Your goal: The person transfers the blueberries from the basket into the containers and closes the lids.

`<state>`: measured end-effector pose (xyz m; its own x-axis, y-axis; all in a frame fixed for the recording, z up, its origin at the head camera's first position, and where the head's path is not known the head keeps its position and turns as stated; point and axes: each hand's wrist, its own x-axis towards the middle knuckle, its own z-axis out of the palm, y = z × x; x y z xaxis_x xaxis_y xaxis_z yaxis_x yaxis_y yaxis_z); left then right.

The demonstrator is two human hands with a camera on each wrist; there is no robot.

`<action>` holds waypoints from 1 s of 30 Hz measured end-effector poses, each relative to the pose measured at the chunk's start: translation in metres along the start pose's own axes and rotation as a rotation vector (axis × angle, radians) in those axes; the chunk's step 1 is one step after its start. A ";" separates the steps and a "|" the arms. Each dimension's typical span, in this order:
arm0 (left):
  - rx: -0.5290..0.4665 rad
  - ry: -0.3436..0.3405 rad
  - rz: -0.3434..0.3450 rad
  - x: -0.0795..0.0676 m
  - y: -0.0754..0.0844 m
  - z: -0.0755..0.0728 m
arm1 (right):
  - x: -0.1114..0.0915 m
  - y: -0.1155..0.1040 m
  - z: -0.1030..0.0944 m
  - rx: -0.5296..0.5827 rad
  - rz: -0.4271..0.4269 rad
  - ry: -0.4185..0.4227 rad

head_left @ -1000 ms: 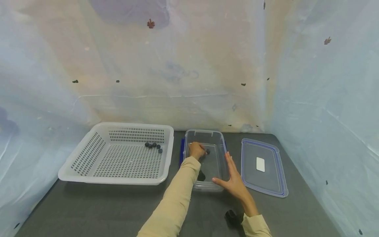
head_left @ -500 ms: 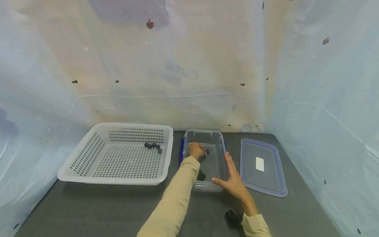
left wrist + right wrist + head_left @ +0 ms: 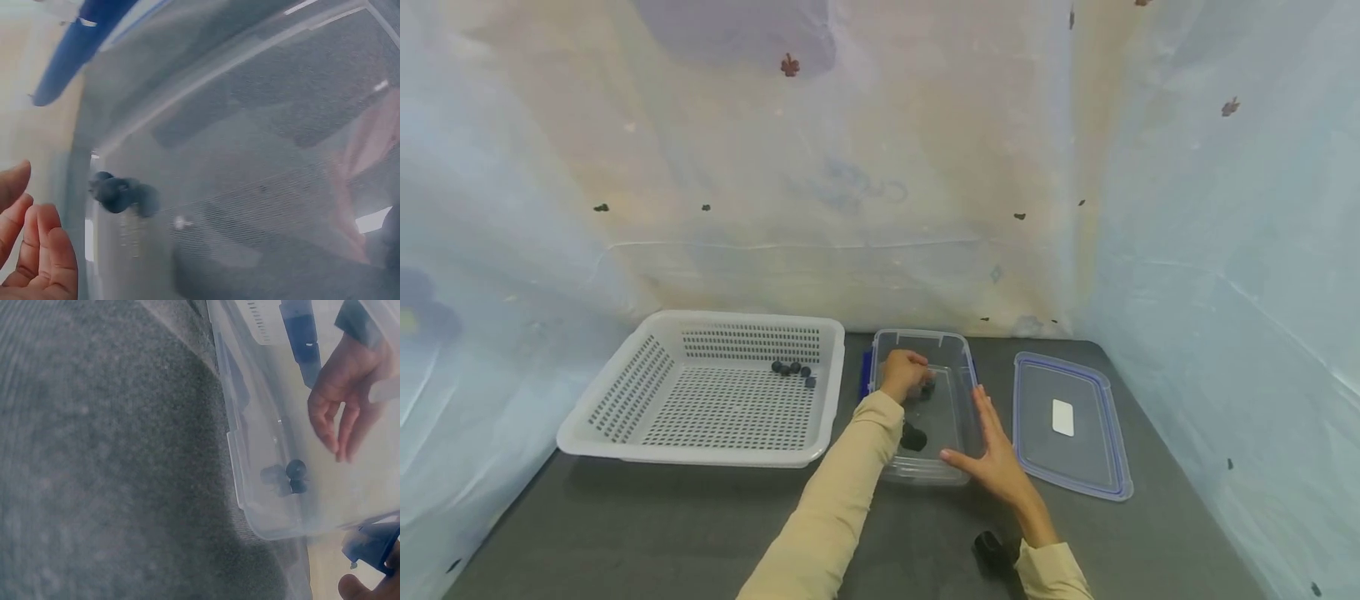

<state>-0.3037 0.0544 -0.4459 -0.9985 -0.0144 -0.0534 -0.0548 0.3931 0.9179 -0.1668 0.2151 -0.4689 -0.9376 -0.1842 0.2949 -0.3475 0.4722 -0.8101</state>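
Observation:
My left hand (image 3: 904, 373) is inside the clear plastic container (image 3: 917, 477), above its floor. In the left wrist view its fingers (image 3: 62, 256) bend loosely with the thumb apart, and nothing shows between them. Just beyond the fingertips, a few dark blueberries (image 3: 114, 195) lie together on the container floor. Through the clear wall, the right wrist view also shows these blueberries (image 3: 296, 470) below the left hand (image 3: 347, 387). My right hand (image 3: 1000, 471) rests along the container's right side, fingers straight, its thumb spread toward the near rim.
Left of the container stands a white perforated basket (image 3: 700, 457), with several blueberries (image 3: 795, 368) in its right back part. A clear lid with a blue seal (image 3: 1078, 467) lies flat to the right. Blue clips (image 3: 78, 53) hang at the container's sides. A patterned sheet (image 3: 880, 192) stands behind.
My left hand has lifted a little off the container floor and loosened its fingers. More of the dark blueberries now shows beside it. My right hand has stayed put.

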 end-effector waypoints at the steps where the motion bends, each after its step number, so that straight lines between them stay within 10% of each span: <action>1: -0.032 -0.009 0.011 0.001 0.001 -0.002 | 0.001 0.005 0.001 -0.010 0.003 0.001; 14: -0.248 -0.109 0.097 -0.001 0.014 -0.025 | 0.000 0.018 0.002 -0.011 0.005 0.003; 30: -0.253 -0.234 0.215 -0.012 0.034 -0.066 | 0.001 0.016 0.001 -0.013 -0.003 0.004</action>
<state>-0.2939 0.0072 -0.3881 -0.9603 0.2642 0.0891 0.1257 0.1252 0.9841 -0.1737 0.2215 -0.4825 -0.9366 -0.1823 0.2992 -0.3504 0.4828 -0.8026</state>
